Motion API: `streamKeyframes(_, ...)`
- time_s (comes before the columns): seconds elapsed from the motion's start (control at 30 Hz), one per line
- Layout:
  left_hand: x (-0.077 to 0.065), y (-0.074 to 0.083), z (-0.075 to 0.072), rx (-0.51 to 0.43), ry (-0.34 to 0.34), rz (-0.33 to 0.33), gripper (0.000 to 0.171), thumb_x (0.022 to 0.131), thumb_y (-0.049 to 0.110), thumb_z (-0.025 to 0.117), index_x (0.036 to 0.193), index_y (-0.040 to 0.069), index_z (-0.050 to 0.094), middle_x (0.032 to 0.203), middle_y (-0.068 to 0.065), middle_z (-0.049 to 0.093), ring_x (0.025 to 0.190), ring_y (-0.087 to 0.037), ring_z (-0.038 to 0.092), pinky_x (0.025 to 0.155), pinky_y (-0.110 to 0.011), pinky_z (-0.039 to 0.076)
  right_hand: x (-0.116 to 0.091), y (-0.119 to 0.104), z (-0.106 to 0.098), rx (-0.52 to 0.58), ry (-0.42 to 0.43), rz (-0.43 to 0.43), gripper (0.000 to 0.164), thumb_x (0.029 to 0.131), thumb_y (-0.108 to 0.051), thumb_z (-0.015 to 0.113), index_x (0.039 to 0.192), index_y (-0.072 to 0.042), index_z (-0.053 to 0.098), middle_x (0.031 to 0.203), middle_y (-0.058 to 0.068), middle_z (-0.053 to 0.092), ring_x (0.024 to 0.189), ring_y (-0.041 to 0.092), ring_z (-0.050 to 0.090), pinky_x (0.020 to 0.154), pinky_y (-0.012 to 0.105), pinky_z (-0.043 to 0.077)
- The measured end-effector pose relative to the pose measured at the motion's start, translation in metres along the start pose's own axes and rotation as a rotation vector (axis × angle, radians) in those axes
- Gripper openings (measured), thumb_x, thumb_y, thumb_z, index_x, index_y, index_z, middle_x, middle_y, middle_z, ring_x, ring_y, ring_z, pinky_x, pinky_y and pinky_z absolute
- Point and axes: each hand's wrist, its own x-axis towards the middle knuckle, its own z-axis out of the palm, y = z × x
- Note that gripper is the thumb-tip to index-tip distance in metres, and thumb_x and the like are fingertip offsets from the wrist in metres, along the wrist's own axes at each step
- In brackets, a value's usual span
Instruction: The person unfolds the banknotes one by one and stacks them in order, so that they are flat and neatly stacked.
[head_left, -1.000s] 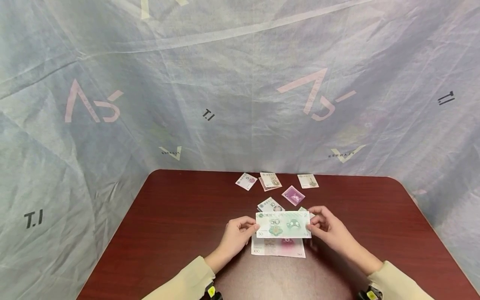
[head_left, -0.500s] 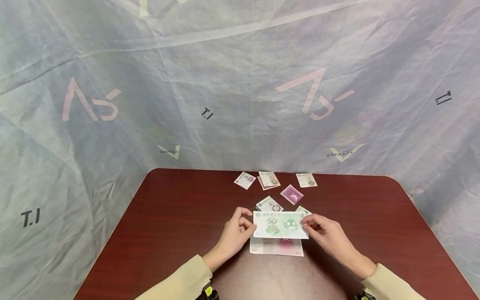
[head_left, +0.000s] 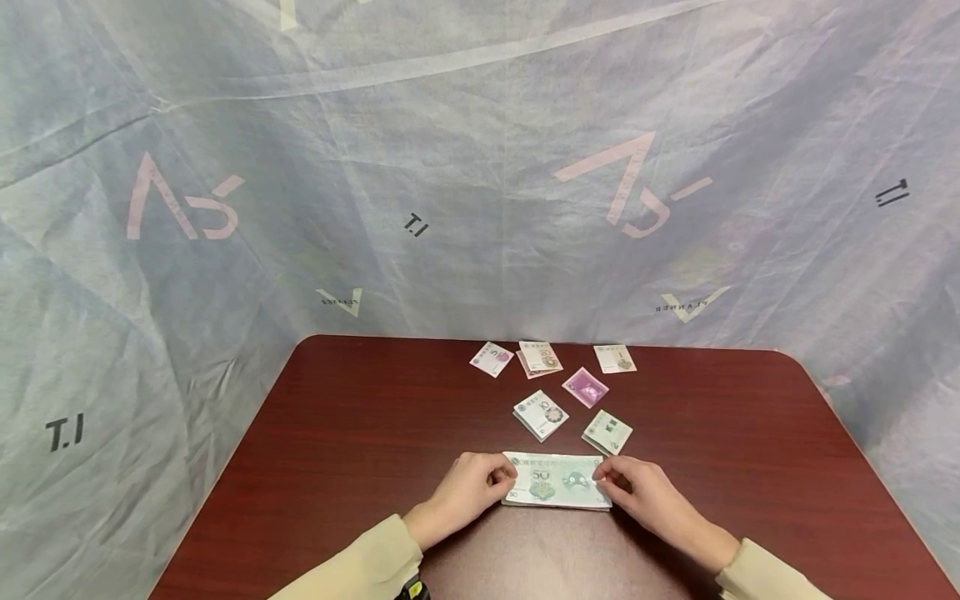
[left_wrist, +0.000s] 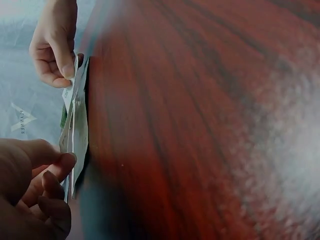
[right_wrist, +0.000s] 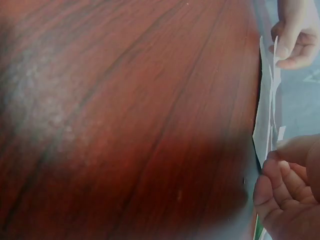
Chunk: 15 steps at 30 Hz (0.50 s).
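A green 50 play banknote (head_left: 558, 482) lies level just above the table, pinched at both short ends. My left hand (head_left: 467, 492) holds its left end between thumb and finger, and my right hand (head_left: 645, 496) pinches the right end. Beneath it only a thin edge of the notes underneath shows, so the pink 100 is covered. Seen edge-on in the left wrist view, the notes (left_wrist: 80, 130) form a thin stack with small gaps between the sheets. The right wrist view also shows the sheets (right_wrist: 267, 100) slightly apart, with both hands at their ends.
Just beyond the stack lie a folded 10 note (head_left: 542, 415) and a folded green note (head_left: 607, 432). Farther back are a purple note (head_left: 586, 388), a 5 note (head_left: 492, 359), a 20 note (head_left: 542, 357) and a 1 note (head_left: 615, 359). A grey cloth (head_left: 450, 167) hangs behind the table (head_left: 360, 442).
Both hands have lowered the green 50 note toward me, and it now covers the pink 100 note. The folded 10 and green notes behind have come fully into sight.
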Motion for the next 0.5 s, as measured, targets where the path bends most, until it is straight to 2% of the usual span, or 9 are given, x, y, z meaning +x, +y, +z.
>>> streamKeyframes(0.17, 0.0006, -0.0008, 0.0003, 0.053, 0.004, 0.01, 0.012, 0.089, 0.002, 0.075, 0.088, 0.013, 0.076, 0.07, 0.013, 0.06, 0.064, 0.007, 0.045, 0.061, -0.014, 0.041, 0.0024, -0.0013, 0.0025, -0.006, -0.017, 0.011, 0.022, 0.084, 0.006, 0.078, 0.091, -0.014, 0.07, 0.081, -0.012, 0.065, 0.073, -0.006, 0.055, 0.061, 0.023, 0.05)
streamKeyframes(0.5, 0.0019, -0.0061, 0.0066, 0.146, 0.035, 0.089, 0.012, 0.087, 0.002, 0.075, 0.085, 0.013, 0.073, 0.074, 0.011, 0.059, 0.067, 0.003, 0.046, 0.061, -0.014, 0.04, 0.0065, -0.0032, 0.0048, -0.045, -0.065, 0.091, 0.019, 0.087, 0.003, 0.078, 0.091, -0.014, 0.07, 0.083, -0.013, 0.064, 0.074, -0.004, 0.056, 0.063, 0.024, 0.05)
